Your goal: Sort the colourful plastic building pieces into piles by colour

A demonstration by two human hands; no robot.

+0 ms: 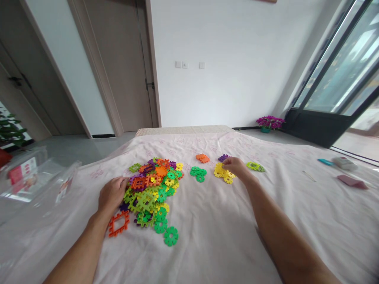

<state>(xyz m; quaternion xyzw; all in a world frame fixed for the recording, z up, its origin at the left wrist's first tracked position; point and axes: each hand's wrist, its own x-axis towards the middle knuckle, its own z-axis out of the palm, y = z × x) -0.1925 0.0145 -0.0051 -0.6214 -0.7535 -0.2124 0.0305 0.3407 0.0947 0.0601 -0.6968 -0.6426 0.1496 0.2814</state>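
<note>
1. A big heap of bright plastic pieces (146, 199) was set on the left part of the surface, on a pale cloth (204, 232) with faint pink flowers
2. The left hand (112, 193) was rested at the left side of the heap; its fingers were bent toward the pieces, but whether any piece was pinched could not be told
3. The right hand (236, 166) was held over a small yellow group (219, 170), with its fingers bent down at the top of it; whether they were pressed together on a piece could not be told
4. Between the heap and the yellow group, a little green group (195, 171) was placed
5. Orange pieces (203, 158) were put behind the green group, purple pieces (223, 158) just behind the yellow group, and lime pieces (255, 167) to the right of the right hand
6. An orange square frame (120, 215) and a round green piece (171, 241) were left at the near edge of the heap
7. Clear plastic bags (66, 187) were spread on the far left; on the far right, a blue thing (325, 162) and a folded pink thing (352, 182) were seen
</note>
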